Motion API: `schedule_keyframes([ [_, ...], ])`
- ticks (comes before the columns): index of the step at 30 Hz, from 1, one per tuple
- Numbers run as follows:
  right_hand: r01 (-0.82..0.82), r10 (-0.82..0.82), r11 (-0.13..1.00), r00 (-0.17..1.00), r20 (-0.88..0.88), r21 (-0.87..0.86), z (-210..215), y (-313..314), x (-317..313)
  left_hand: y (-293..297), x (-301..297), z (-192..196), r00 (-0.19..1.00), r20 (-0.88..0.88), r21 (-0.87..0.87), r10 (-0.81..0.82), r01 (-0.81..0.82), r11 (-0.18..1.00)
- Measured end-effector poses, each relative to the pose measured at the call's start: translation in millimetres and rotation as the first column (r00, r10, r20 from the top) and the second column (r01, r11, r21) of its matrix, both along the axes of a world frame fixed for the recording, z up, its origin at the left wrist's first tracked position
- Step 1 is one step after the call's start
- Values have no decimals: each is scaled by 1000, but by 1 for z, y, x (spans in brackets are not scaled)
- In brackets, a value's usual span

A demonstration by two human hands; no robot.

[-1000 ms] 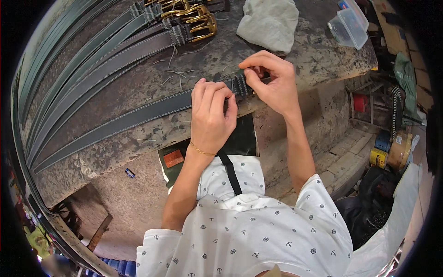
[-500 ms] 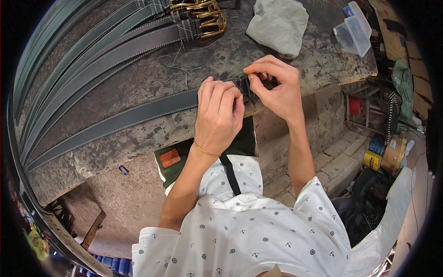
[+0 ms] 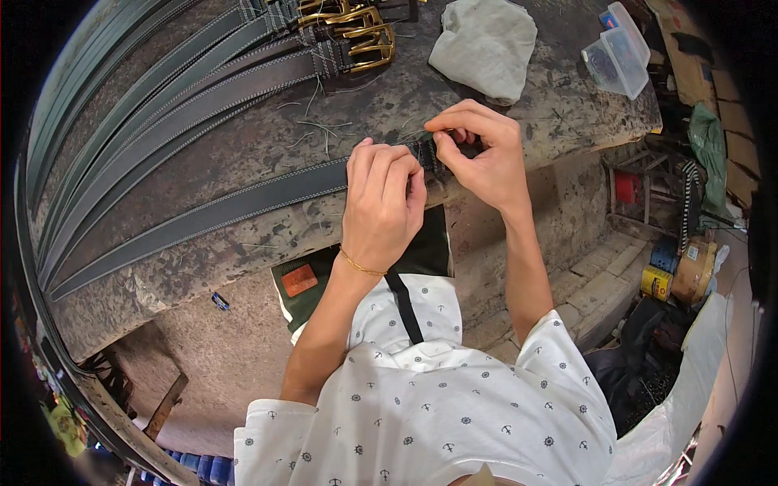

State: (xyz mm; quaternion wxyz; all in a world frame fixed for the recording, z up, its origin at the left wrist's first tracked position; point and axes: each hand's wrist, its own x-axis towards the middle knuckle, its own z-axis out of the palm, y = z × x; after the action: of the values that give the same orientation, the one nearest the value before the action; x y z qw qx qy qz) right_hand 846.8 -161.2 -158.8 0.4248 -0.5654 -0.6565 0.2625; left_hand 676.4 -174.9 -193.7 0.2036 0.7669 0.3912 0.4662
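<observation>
The left hand [image 3: 381, 198] curls over a flat, dark-grey, white-stitched belt [image 3: 243, 204], grip closure hidden; the belt runs toward 8 o'clock on the mottled bench [image 3: 575, 109]. Right hand [image 3: 489, 158], at 2 o'clock: narrow grip, contents indiscernible.

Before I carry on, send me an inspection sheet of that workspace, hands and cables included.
Surface: dark mottled table.
Things: gray belt lying along the near edge; gold-buckled belts laid beyond it, upper left.
Clutter: loose threads, pale cloth, clear plastic box.
Left hand: over the belt, fingers curled; grip hidden.
Right hand: thumb and forefinger close together near the belt's right end; cannot tell if holding thread.
Cables: thin dark line, far right; cannot tell if cable.
Surroundings: yellow can, green bag, right.
</observation>
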Motion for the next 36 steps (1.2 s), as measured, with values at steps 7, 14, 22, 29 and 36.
schedule_keyframes([
  [7, -8, 8, 1000, 1000, 4, 14, -1, 0, 1, 1, 0, 2, 1000, -1, 10, -13, 13, 1000],
  [14, 109, -137, 990, 873, -469, -87, -4, -4, 23, -3, -17, 16, 996, -83, -48, 9, -13, 999],
  [22, 237, -127, 970, 660, -740, 45, -19, -31, 79, 9, -33, 22, 932, -358, -50, -56, 41, 998],
  [29, 340, -198, 940, 622, -757, 34, -12, -57, 85, 27, -28, 45, 931, -343, -148, -125, 78, 986],
  [36, 284, -222, 958, 642, -734, -42, -2, -41, 52, 44, -5, 28, 941, -335, -33, 51, -66, 997],
])
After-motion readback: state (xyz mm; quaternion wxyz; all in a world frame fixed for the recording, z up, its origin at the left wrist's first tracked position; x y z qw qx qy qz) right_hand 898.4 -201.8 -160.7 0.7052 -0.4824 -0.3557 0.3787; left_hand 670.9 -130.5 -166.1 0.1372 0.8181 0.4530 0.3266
